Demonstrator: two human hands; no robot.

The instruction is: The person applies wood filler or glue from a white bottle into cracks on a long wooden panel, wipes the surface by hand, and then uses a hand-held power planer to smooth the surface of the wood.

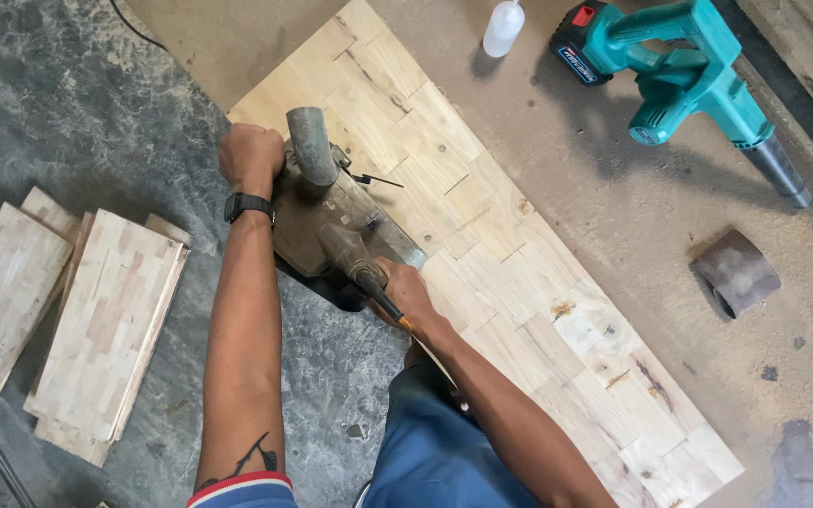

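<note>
So the landmark is the long wood panel (519, 273), a patchwork of pale glued blocks with a few dark knots, lying flat on the dusty floor (613, 188). A grimy belt sander (336, 221) sits on the panel's near-left edge, and both hands are on it: the left hand (250, 157) is clenched in a fist around the front knob, the right hand (405, 292) wraps the rear handle. My guess is that this 2-handed grip keeps the heavy machine flat and steady on the wood. A curved grey dust spout sticks up from the top of it.

Left of the panel there's a loose stack of smaller boards (96, 329), same blocky pale wood. Beyond the panel's far end stands a small white squeeze bottle (503, 26). Off to the panel's right lie a teal cordless blower (679, 66) and a spare brown sanding belt (736, 273), rolled in a loop.
</note>
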